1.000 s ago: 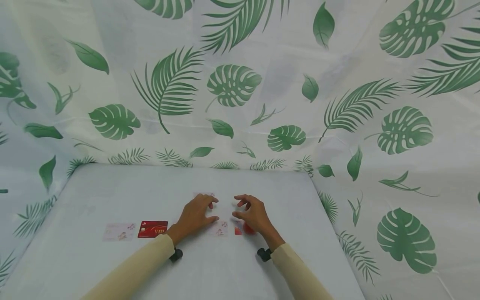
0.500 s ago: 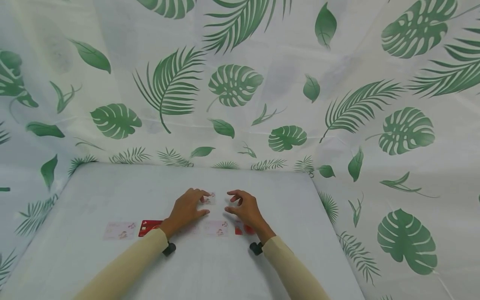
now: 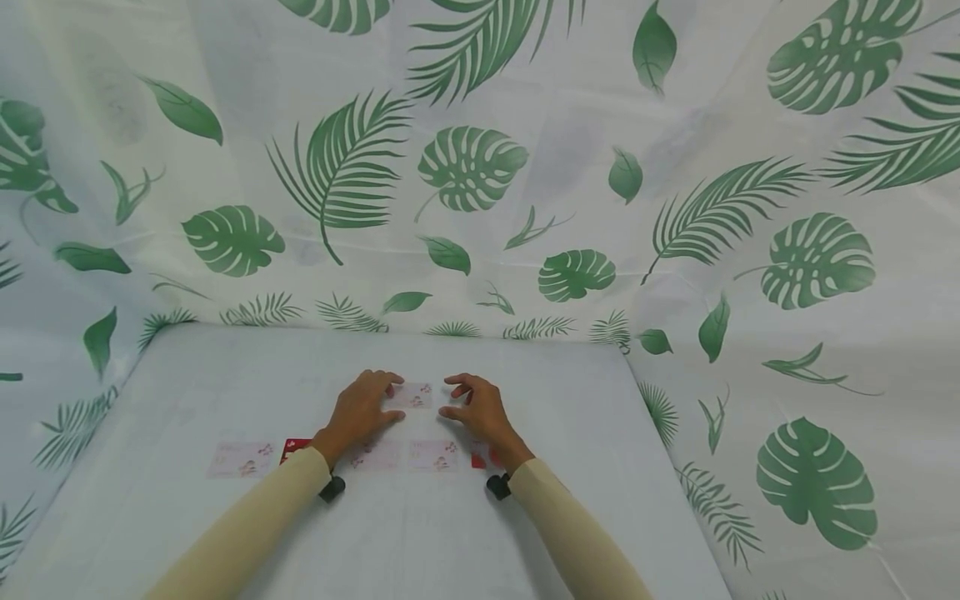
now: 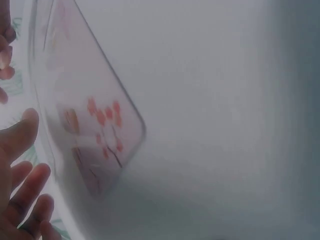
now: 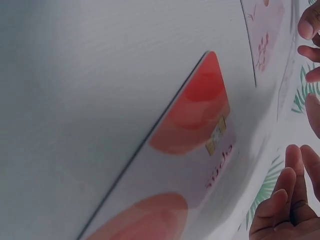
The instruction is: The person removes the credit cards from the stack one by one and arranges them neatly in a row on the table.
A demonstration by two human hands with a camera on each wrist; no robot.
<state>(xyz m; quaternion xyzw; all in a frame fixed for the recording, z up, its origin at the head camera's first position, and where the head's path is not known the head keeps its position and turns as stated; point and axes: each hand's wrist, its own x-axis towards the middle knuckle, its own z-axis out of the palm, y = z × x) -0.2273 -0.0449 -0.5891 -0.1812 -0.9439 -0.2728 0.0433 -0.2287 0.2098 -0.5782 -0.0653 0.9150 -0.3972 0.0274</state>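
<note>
Both hands are sitting farther left and farther from the body than one second ago, now framing a pale floral card (image 3: 413,394) instead of covering the near row. Left hand (image 3: 358,411) is resting palm down with fingers loosely spread; its fingertips are reaching the card's left edge, though whether they are actually pressing it cannot be told. Right hand (image 3: 477,410) is lying just beside the card's right edge with fingers loosely curled and relaxed, gripping nothing; contact here is likewise uncertain. The card is lying flat on the table (image 3: 225,383), between the two hands and beyond the near row.

The left wrist is partly hiding a second floral card (image 3: 375,455) in that row, while a third floral card (image 3: 433,456) is showing whole. A red-and-white card (image 3: 485,457) is peeking out from under the right wrist, mostly covered. A red card (image 3: 294,448) is showing only a corner beside the left sleeve (image 3: 247,533). Farthest left, a fourth floral card (image 3: 242,459) is lying uncovered.

The left wrist view is showing one floral card (image 4: 90,125) blurred and cut off at the frame edge; the right wrist view is showing the red-and-white card (image 5: 185,145) close up, its print unreadable. A leaf-printed cloth (image 3: 480,167) is hanging behind the table.
</note>
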